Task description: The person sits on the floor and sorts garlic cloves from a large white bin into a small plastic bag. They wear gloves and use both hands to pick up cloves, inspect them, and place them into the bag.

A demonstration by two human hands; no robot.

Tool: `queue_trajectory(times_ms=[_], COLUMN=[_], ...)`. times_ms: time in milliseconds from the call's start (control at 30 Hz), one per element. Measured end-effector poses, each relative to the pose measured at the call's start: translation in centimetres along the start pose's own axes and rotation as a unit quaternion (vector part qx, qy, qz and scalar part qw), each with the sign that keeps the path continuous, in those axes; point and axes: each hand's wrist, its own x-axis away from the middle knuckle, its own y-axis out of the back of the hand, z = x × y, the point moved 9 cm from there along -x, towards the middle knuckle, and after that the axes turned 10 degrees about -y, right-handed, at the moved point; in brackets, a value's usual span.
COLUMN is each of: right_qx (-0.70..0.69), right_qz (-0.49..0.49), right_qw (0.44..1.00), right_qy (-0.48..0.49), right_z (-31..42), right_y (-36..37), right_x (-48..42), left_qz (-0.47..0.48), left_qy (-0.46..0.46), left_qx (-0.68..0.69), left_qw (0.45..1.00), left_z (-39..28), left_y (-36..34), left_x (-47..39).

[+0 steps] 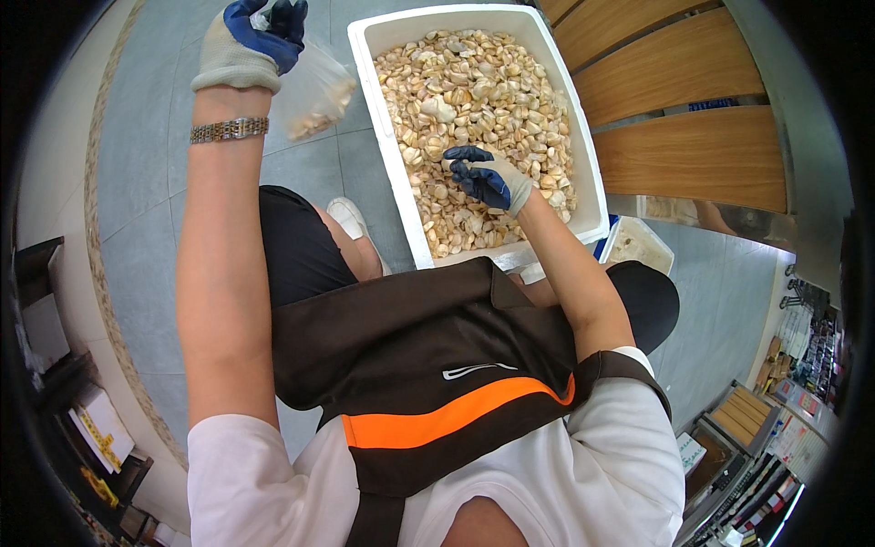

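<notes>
My left hand (254, 42), in a pale knit glove with a blue-coated palm, is raised at the upper left and grips the top of a clear plastic bag (311, 89). Pale pieces lie in the bottom of the bag, which hangs left of a white foam box (374, 109). A deep layer of what look like unpeeled garlic cloves (492, 102) fills the box, with larger whole bulbs (434, 147) among them. Just over the cloves is my right hand (489, 179), gloved alike, its fingers half curled. Whether a clove sits between them is unclear.
A wooden slatted bench (683, 150) stands close along the box's right side. Beneath its near end is a smaller white container (639, 246). Grey floor tiles (294, 167) lie to the left, beside my shoe (347, 215). Shelves with goods (772, 472) stand at lower right.
</notes>
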Motion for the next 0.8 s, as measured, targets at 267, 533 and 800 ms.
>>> queue_trajectory(times_ms=[267, 533, 800], right_qx=[-0.062, -0.088, -0.152], right_qz=[-0.005, 0.13, 0.176], right_qw=[0.998, 0.986, 0.971], right_qy=[0.026, 0.059, 0.051], right_z=[-0.4, 2.3, 3.1], right_y=[2.4, -2.9, -4.4], right_x=[-0.2, 1.6, 2.2], left_qz=[0.012, -0.008, -0.005], left_qy=[-0.006, -0.023, -0.019], left_qx=[-0.014, -0.026, -0.023], left_qw=[1.0, 0.999, 1.0], left_z=[-0.2, 0.0, -0.3], left_y=[0.0, -0.2, 0.1], left_x=[0.1, 0.6, 0.3])
